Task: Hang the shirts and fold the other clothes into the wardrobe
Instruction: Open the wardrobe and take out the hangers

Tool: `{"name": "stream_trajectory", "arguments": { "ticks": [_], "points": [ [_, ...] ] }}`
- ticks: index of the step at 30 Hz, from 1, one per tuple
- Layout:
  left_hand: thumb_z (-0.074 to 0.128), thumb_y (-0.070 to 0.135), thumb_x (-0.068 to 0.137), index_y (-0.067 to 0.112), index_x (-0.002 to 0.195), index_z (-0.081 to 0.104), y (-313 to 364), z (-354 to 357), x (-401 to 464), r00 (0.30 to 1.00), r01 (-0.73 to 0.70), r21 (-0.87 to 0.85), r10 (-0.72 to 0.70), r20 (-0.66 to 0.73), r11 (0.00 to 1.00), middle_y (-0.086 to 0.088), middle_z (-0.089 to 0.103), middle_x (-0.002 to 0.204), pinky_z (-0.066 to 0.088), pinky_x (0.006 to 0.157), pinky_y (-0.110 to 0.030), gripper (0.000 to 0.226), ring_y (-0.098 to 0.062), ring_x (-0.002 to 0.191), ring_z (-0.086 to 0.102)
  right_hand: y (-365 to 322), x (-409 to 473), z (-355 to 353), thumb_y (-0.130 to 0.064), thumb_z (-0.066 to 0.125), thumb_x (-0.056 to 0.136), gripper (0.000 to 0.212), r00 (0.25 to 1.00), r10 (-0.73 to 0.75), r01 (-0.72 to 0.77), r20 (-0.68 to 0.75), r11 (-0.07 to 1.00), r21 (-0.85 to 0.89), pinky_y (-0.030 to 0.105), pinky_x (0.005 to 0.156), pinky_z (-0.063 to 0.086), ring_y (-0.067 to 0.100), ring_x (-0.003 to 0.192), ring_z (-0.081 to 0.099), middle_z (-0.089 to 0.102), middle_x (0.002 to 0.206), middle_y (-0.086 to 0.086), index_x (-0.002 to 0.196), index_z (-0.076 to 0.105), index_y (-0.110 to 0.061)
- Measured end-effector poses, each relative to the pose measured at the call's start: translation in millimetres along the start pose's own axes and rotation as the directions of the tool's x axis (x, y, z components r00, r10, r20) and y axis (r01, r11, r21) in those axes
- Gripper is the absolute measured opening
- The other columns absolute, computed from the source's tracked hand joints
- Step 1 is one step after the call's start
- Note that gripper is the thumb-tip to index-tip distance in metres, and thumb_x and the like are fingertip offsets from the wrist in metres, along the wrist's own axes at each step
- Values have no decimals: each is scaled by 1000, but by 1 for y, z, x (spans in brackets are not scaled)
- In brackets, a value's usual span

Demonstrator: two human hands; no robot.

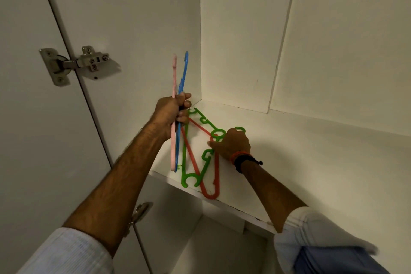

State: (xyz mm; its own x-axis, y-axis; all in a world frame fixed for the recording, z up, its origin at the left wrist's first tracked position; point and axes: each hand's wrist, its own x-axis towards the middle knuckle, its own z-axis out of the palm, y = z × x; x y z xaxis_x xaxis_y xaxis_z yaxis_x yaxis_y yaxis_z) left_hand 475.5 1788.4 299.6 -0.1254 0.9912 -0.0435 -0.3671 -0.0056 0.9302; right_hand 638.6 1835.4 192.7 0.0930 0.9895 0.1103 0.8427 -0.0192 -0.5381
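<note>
Hangers [175, 87] in left hand [169, 113], shelf [289, 162]

Rolled pale sleeves [66, 251]; right wrist bands [241, 159] (orange, black)

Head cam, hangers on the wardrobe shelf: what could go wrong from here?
1. The green hanger and red hanger lie crossed and overlapping; as the right hand lifts one by its hook, the other may snag and drag along.
2. Both reach the shelf front edge, so a tug could tip them off.
3. The left hand grips the pink hanger and blue hanger together; they may slip.
</note>
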Motion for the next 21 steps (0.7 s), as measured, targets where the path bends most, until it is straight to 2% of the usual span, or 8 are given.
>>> {"name": "stream_trajectory", "arguments": {
  "ticks": [3, 5, 7, 9, 11, 13, 17, 21],
  "points": [
    [55, 21, 100, 6, 93, 60, 4, -4, -4, 997, -38, 156, 48, -59, 987, 0, 51, 64, 29, 32, -16, 17, -3, 36, 33, -3, -3, 1, -46, 74, 79, 56, 1000, 1, 0, -24, 1000, 28, 34, 78, 51, 27, 102, 60, 62, 112, 12, 114, 58, -6],
    [61, 18, 96, 3, 91, 62, 3, -7, -4, 993, -19, 250, 48, -111, 968, -3, 56, 66, 30, 34, -16, 16, -4, 36, 35, -7, -1, -2, -40, 73, 79, 50, 998, 37, -34, -54, 997, 63, 34, 79, 51, 27, 102, 61, 62, 111, 11, 112, 58, -7],
    [62, 15, 95, -1, 93, 64, -2, -10, -3, 989, 14, 288, 30, -148, 957, -6, 62, 68, 31, 34, -16, 16, -5, 38, 36, -12, -1, -5, -39, 72, 77, 44, 994, 68, -57, -87, 991, 119, 32, 76, 52, 25, 95, 62, 64, 98, 7, 104, 62, -6],
    [59, 11, 96, -4, 97, 64, -8, -11, -3, 986, 37, 286, 10, -164, 958, -8, 67, 71, 32, 33, -16, 16, -5, 37, 37, -17, 2, -8, -38, 71, 70, 38, 987, 92, -52, -128, 957, 284, 34, 78, 56, 24, 82, 66, 69, 81, 4, 86, 68, -4],
    [56, 8, 97, -7, 98, 65, -14, -11, -3, 985, 47, 284, 3, -170, 958, -11, 69, 74, 38, 35, -16, 17, -7, 41, 44, -24, 2, -11, -29, 71, 70, 22, 981, 75, 24, -178, 867, 497, 35, 75, 59, 22, 67, 69, 71, 66, 4, 71, 73, -7],
    [55, 7, 97, -7, 96, 66, -18, -9, -2, 985, 47, 278, 2, -175, 959, -10, 71, 71, 46, 40, -16, 17, -9, 45, 53, -33, 0, -15, -21, 75, 77, 13, 965, 17, 148, -261, 787, 599, 30, 71, 57, 14, 62, 67, 70, 65, 1, 72, 73, -9],
    [51, 11, 100, -3, 102, 62, -22, -2, 3, 984, 76, 173, -46, -170, 982, -13, 72, 81, 58, 53, -22, 18, -16, 60, 70, -48, -5, -20, -23, 77, 83, 14, 902, -146, 363, -407, 766, 530, 24, 65, 55, 13, 63, 66, 69, 68, -1, 80, 70, -11],
    [49, 13, 102, -1, 104, 60, -30, 6, 6, 990, 70, 158, -50, -129, 985, -13, 71, 88, 61, 60, -30, 18, -23, 73, 70, -51, -11, -17, -21, 76, 85, 14, 880, -185, 426, -437, 713, 556, 12, 59, 50, 0, 60, 62, 69, 70, -2, 84, 72, -8]
  ]
}}
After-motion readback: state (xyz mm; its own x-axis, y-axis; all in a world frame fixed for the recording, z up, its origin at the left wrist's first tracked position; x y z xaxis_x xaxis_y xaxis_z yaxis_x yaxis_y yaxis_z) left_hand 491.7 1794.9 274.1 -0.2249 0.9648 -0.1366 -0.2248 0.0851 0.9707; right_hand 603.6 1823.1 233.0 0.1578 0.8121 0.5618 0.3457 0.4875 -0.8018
